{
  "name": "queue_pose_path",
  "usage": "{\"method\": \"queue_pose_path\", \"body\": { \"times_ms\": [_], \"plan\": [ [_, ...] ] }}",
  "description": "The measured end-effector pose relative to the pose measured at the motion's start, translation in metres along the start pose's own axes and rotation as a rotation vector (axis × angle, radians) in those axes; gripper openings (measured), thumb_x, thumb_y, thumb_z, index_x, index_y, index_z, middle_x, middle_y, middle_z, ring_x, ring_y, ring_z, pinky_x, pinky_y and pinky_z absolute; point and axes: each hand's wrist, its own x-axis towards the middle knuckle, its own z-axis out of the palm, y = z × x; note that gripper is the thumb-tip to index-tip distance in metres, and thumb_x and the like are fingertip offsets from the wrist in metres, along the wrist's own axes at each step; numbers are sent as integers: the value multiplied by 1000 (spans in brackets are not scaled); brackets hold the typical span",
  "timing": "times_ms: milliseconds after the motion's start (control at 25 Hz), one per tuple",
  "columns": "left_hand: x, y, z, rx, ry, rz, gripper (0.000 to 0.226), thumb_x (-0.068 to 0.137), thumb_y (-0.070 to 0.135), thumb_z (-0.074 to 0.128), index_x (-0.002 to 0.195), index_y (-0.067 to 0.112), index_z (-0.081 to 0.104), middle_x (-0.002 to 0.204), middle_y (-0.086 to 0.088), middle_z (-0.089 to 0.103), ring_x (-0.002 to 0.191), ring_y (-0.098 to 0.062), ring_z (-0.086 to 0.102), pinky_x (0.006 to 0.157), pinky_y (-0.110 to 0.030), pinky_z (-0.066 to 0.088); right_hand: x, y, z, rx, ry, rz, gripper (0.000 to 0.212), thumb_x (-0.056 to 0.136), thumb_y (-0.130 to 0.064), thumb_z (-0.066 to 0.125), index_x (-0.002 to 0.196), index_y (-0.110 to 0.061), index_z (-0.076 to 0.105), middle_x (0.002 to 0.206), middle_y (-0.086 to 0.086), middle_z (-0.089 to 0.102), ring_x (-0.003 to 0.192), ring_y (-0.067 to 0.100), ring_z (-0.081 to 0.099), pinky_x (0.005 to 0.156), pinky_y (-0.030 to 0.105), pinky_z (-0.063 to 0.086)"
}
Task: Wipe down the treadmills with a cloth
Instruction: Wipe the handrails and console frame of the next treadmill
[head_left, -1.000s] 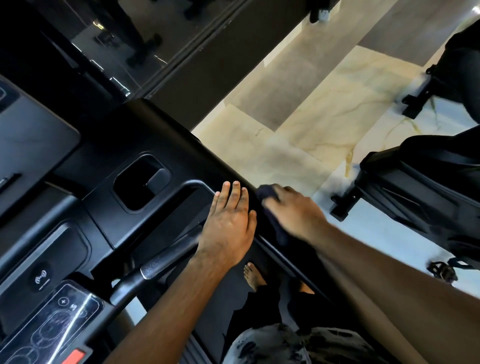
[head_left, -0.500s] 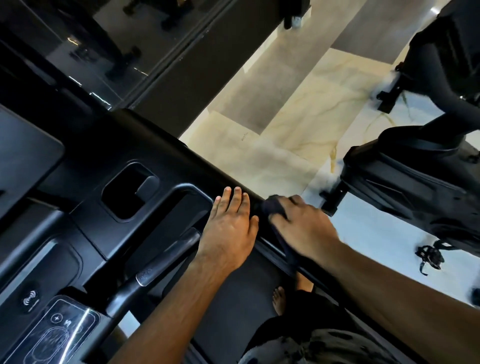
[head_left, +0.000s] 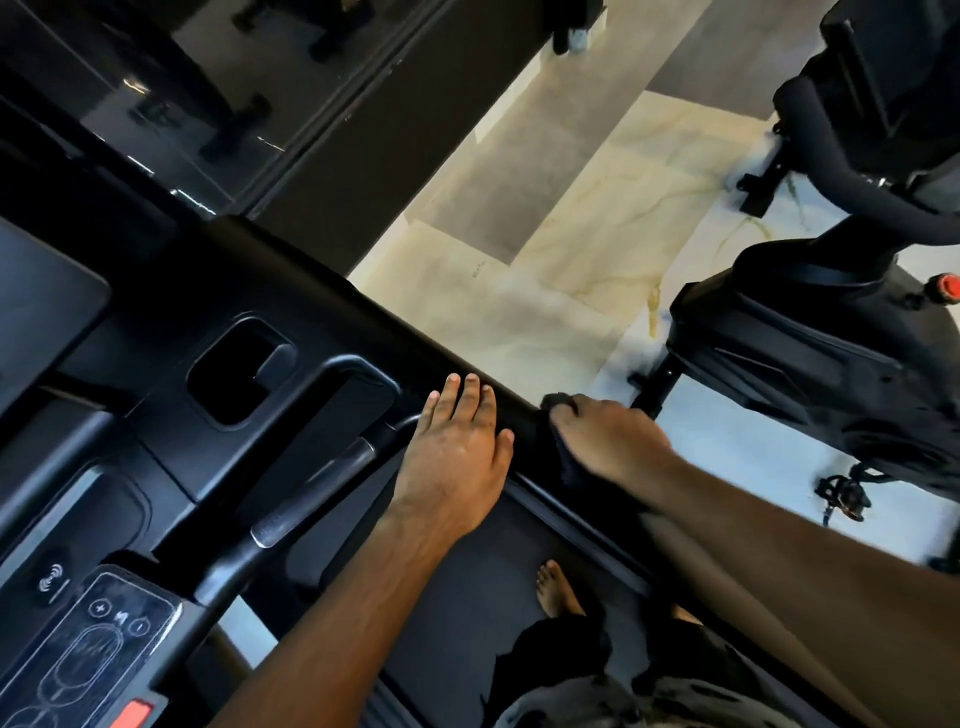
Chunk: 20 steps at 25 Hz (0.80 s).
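I stand on a black treadmill (head_left: 291, 291) and look down at its console and right side rail. My left hand (head_left: 454, 452) lies flat on the rail with its fingers straight. Just to its right, my right hand (head_left: 608, 441) grips a dark cloth (head_left: 556, 402) and presses it on the same rail. Most of the cloth is hidden under the fingers and palm.
A cup holder recess (head_left: 239, 371) and a curved handlebar (head_left: 311, 499) lie left of my hands. A control panel (head_left: 88, 649) is at the bottom left. A black exercise bike (head_left: 810, 343) stands on the marble floor (head_left: 571, 218) to the right. My bare foot (head_left: 558, 587) is on the belt.
My right hand has slid with the cloth a little down the rail, away from the left hand. The view has shifted, so more of the bike shows at the right.
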Motion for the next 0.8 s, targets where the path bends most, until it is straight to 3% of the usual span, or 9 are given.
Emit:
{"method": "queue_pose_path", "body": {
  "times_ms": [80, 160, 240, 400, 520, 600, 680, 720, 800],
  "plan": [
    [-2, 7, -2, 9, 13, -7, 60, 103, 41, 21, 154, 9, 14, 163, -9, 9, 150, -23, -4, 123, -39, 0, -18, -4, 7, 64, 117, -86, 42, 99, -49, 36, 136, -30, 45, 135, 4, 50, 116, 34, 55, 88, 44, 48],
    [-1, 13, 0, 11, 24, -13, 60, 103, 41, 20, 154, 10, 14, 163, -9, 8, 150, -22, -5, 123, -39, -1, -5, 12, 1, 228, 0, 11, 41, 94, -56, 30, 125, -35, 48, 136, 4, 54, 116, 34, 56, 87, 42, 44],
    [-7, 22, 2, -7, 3, -35, 60, 104, 42, 21, 154, 10, 13, 163, -8, 7, 150, -21, -6, 123, -39, -1, -1, 23, -3, 243, -134, 86, 44, 97, -53, 22, 120, -29, 51, 134, 9, 57, 114, 35, 56, 85, 41, 40],
    [-14, 42, 4, -37, 28, -8, 59, 103, 43, 23, 154, 13, 17, 163, -4, 10, 150, -17, -5, 122, -36, -4, -33, 24, 8, 206, 83, -65, 45, 97, -55, 37, 137, -37, 43, 138, 1, 49, 120, 34, 54, 92, 42, 45],
    [-22, 55, 9, -34, 15, -19, 59, 103, 43, 22, 155, 13, 14, 163, -3, 7, 150, -15, -8, 122, -33, -7, -21, 41, -4, 277, -172, 58, 34, 102, -43, 34, 128, -27, 49, 138, 10, 53, 119, 33, 54, 92, 38, 40],
    [-26, 62, 10, -41, 14, -42, 60, 103, 42, 23, 155, 13, 14, 163, -4, 6, 150, -15, -8, 122, -33, -7, -45, 37, 6, 150, -47, -6, 40, 102, -43, 34, 136, -26, 45, 138, 9, 50, 121, 34, 53, 95, 43, 44],
    [-24, 68, 10, -38, 28, -50, 60, 103, 42, 24, 154, 13, 15, 163, -5, 8, 150, -16, -6, 122, -34, -5, -58, 39, 13, 194, 120, -72, 48, 97, -53, 36, 140, -34, 42, 138, 3, 48, 119, 34, 54, 92, 43, 46],
    [-22, 71, 10, -37, 26, -49, 60, 103, 43, 24, 154, 12, 15, 163, -5, 8, 150, -17, -6, 122, -35, -4, -51, 46, 10, 244, 91, -32, 46, 96, -55, 35, 136, -36, 44, 136, 3, 51, 117, 34, 55, 90, 43, 45],
    [-25, 77, 11, -32, -10, -56, 61, 103, 43, 22, 154, 12, 15, 163, -5, 7, 150, -17, -7, 122, -36, -3, -39, 60, 2, 275, -123, 65, 36, 98, -48, 34, 126, -30, 48, 131, 9, 57, 112, 35, 56, 87, 41, 43]
  ]
}}
